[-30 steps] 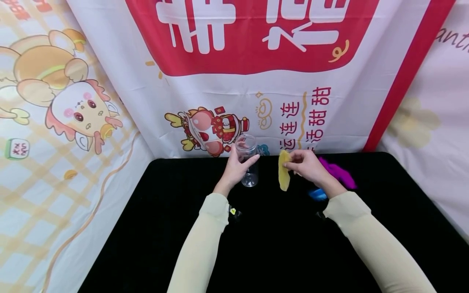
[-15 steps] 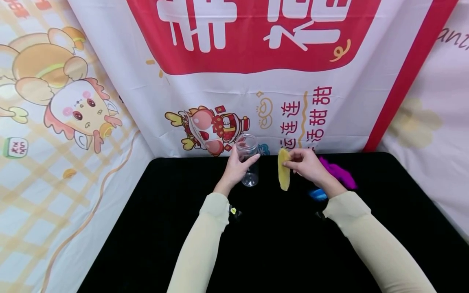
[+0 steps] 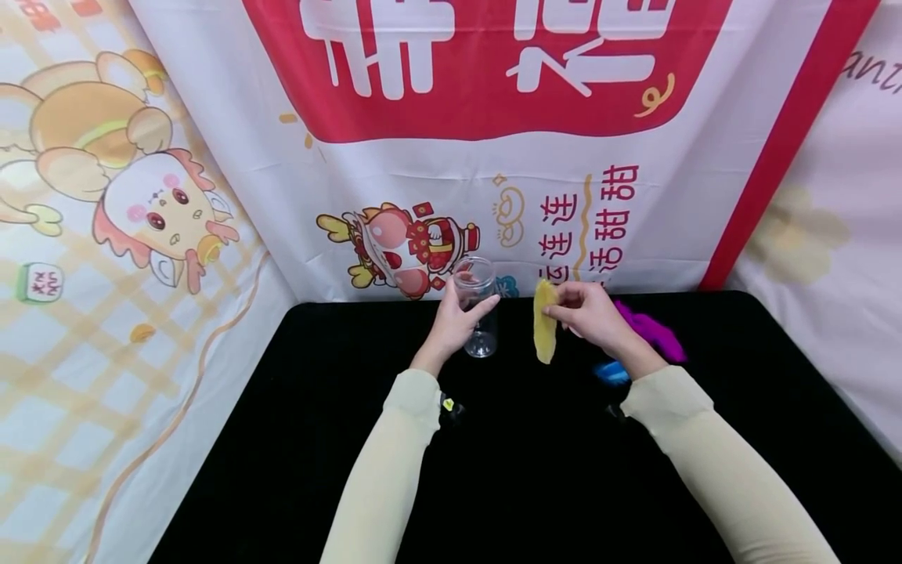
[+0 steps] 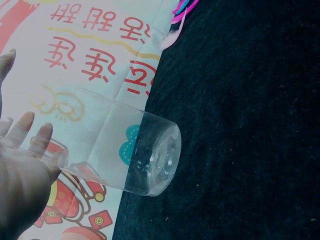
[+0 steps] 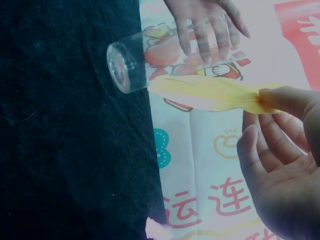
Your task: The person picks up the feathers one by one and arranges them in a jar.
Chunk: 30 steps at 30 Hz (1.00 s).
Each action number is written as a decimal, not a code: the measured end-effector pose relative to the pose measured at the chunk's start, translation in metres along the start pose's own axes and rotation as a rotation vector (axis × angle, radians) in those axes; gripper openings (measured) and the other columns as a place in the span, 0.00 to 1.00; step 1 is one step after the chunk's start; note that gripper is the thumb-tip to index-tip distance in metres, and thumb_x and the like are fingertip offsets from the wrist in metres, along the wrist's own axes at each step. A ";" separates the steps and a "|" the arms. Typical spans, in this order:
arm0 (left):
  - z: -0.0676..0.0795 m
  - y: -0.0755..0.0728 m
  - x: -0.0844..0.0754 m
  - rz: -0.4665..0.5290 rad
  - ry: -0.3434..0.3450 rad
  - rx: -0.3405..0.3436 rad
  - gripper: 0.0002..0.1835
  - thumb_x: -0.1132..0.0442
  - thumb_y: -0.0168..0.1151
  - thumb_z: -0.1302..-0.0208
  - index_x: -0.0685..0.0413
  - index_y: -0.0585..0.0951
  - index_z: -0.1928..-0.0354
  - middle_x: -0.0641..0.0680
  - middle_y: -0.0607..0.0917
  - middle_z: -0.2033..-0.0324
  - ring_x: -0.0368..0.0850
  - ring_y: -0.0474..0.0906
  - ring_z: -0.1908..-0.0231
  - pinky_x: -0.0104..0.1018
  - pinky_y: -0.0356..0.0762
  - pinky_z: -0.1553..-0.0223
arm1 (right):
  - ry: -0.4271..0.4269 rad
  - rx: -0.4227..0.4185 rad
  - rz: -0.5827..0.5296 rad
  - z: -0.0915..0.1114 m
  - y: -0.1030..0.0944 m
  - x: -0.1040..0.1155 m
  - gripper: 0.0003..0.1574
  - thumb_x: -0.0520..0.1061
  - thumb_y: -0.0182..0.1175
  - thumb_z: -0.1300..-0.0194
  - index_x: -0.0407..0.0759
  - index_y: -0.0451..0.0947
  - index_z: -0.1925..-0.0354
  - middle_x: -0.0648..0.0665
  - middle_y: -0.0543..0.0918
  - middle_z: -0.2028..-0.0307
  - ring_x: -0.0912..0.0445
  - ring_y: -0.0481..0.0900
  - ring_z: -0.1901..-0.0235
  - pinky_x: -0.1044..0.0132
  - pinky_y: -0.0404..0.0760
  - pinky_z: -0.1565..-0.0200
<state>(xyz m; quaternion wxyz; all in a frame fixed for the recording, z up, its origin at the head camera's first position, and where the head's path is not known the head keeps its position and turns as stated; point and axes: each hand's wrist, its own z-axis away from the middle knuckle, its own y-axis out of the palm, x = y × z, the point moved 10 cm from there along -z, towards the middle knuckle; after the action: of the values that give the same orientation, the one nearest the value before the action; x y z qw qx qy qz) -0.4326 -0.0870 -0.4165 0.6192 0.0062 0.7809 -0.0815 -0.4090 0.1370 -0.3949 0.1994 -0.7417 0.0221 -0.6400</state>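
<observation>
A clear see-through jar (image 3: 481, 342) stands upright in my left hand (image 3: 449, 327), whose fingers and thumb grip it around the upper part. The left wrist view shows the jar's bottom (image 4: 164, 161) and no contents. My right hand (image 3: 593, 315) pinches a yellow feather (image 3: 544, 329) at its upper end between thumb and finger. That feather hangs down a little to the right of the jar, apart from it. In the right wrist view the feather (image 5: 205, 93) lies broadside, and the left hand's fingers (image 5: 202, 42) show wrapped round the jar.
Purple feathers (image 3: 651, 335) and a blue feather (image 3: 611, 373) lie on the black-covered table (image 3: 535, 478) by the right wrist, partly hidden by the hand. A pink feather (image 4: 175, 37) shows in the left wrist view. A printed cloth backdrop (image 3: 395, 180) rises behind the table.
My right hand has risen slightly and the yellow feather has shifted a little up and left with it. The left hand and jar have stayed nearly still.
</observation>
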 end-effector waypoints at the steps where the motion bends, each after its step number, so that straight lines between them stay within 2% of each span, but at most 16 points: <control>1: 0.000 0.000 0.000 0.001 0.000 0.002 0.33 0.58 0.68 0.30 0.53 0.61 0.31 0.56 0.72 0.35 0.53 0.71 0.33 0.52 0.63 0.28 | -0.002 -0.007 0.002 0.000 0.000 0.002 0.15 0.40 0.70 0.34 0.31 0.81 0.54 0.38 0.87 0.61 0.53 0.82 0.70 0.67 0.81 0.70; 8: -0.001 -0.001 0.001 -0.013 0.010 -0.002 0.33 0.59 0.69 0.31 0.53 0.61 0.32 0.57 0.72 0.35 0.52 0.71 0.34 0.54 0.61 0.27 | -0.010 -0.016 -0.026 -0.002 0.000 0.008 0.16 0.40 0.70 0.33 0.30 0.80 0.54 0.38 0.87 0.60 0.55 0.81 0.71 0.67 0.82 0.69; 15: -0.002 -0.001 0.003 -0.017 0.009 0.002 0.37 0.50 0.72 0.34 0.49 0.61 0.32 0.60 0.71 0.33 0.48 0.70 0.33 0.53 0.61 0.27 | -0.025 -0.039 -0.029 -0.004 -0.004 0.012 0.16 0.39 0.70 0.34 0.29 0.80 0.54 0.39 0.87 0.60 0.56 0.83 0.67 0.67 0.84 0.67; 20: -0.001 0.000 0.003 -0.012 0.010 0.004 0.36 0.53 0.71 0.33 0.50 0.61 0.32 0.64 0.69 0.31 0.51 0.69 0.32 0.56 0.60 0.27 | -0.043 -0.049 -0.038 -0.003 -0.005 0.015 0.16 0.39 0.70 0.34 0.28 0.79 0.54 0.41 0.87 0.62 0.55 0.83 0.68 0.66 0.84 0.66; 23: 0.000 0.000 0.004 -0.011 -0.006 0.006 0.34 0.55 0.69 0.31 0.50 0.61 0.32 0.63 0.69 0.32 0.51 0.69 0.32 0.54 0.60 0.27 | -0.052 -0.054 -0.043 -0.002 -0.006 0.016 0.15 0.38 0.70 0.34 0.27 0.79 0.55 0.41 0.87 0.64 0.54 0.82 0.70 0.67 0.84 0.66; 27: 0.000 0.001 0.005 -0.023 -0.033 0.020 0.37 0.51 0.70 0.32 0.49 0.59 0.30 0.60 0.68 0.31 0.51 0.67 0.30 0.52 0.59 0.26 | -0.057 -0.049 -0.036 -0.001 -0.006 0.019 0.15 0.38 0.69 0.34 0.27 0.78 0.56 0.41 0.86 0.65 0.55 0.82 0.71 0.67 0.84 0.66; 30: 0.001 0.001 0.004 -0.038 -0.029 0.012 0.38 0.49 0.70 0.33 0.49 0.60 0.30 0.58 0.68 0.31 0.50 0.67 0.31 0.51 0.59 0.26 | -0.054 -0.046 -0.024 0.000 -0.007 0.021 0.15 0.38 0.69 0.34 0.27 0.78 0.56 0.40 0.86 0.65 0.52 0.83 0.69 0.68 0.83 0.66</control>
<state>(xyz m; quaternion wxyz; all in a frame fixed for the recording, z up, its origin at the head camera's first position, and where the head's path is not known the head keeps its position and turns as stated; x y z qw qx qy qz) -0.4322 -0.0870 -0.4207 0.6286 -0.0061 0.7715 -0.0979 -0.4070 0.1367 -0.3727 0.1753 -0.7633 0.0227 -0.6214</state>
